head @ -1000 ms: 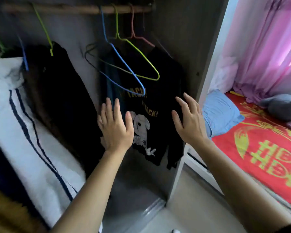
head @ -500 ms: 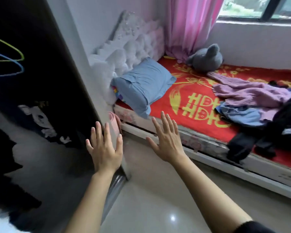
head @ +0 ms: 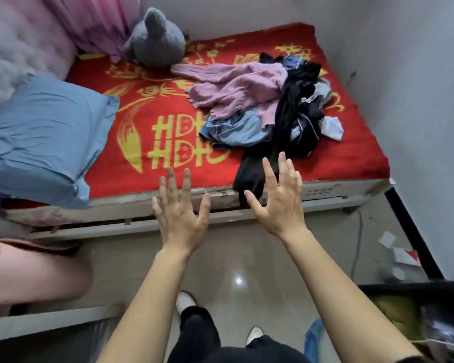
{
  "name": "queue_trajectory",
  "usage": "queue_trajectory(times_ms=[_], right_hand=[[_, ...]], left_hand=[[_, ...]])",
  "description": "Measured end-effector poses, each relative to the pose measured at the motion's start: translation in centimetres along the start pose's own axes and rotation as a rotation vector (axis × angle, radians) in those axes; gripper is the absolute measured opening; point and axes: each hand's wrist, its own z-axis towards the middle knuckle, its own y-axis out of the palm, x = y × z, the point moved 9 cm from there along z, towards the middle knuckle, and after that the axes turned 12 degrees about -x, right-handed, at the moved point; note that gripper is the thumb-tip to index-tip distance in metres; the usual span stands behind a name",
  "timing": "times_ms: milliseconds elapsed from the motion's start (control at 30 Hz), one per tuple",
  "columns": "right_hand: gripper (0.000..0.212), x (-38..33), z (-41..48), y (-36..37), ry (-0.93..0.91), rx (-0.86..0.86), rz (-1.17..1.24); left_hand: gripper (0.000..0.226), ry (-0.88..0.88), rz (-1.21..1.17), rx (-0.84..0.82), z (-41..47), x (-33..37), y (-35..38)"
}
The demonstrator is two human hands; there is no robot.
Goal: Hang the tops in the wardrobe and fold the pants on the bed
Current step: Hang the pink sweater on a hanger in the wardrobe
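I see the long black cloth garment (head: 249, 174) running from the clothes heap toward me, its near end drooping over the edge of the red bed with yellow patterns (head: 168, 106). It is limp and creased beside a pink ribbed knit top (head: 236, 93). My left hand (head: 180, 216) and right hand (head: 278, 203) are spread wide and hold nothing.

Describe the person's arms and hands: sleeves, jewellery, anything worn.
The left forearm and right forearm are bare, with no sleeve reaching them in view. The left hand and right hand show no glove, ring, watch or bracelet.
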Motion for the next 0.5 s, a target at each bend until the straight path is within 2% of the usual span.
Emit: queue_trajectory(times_ms=[267,500], right_hand=[[0.086,7.1,10.5,5.0,0.203,-0.121,-0.035],[0.085,12.5,23.4,2.9,0.339,-0.12,-0.096]], left_hand=[[0.072,0.007,-0.06,-0.134,16.4,0.3,6.4],[0.073,0.107,0.007,-0.241,32.2,3.9,7.6]])
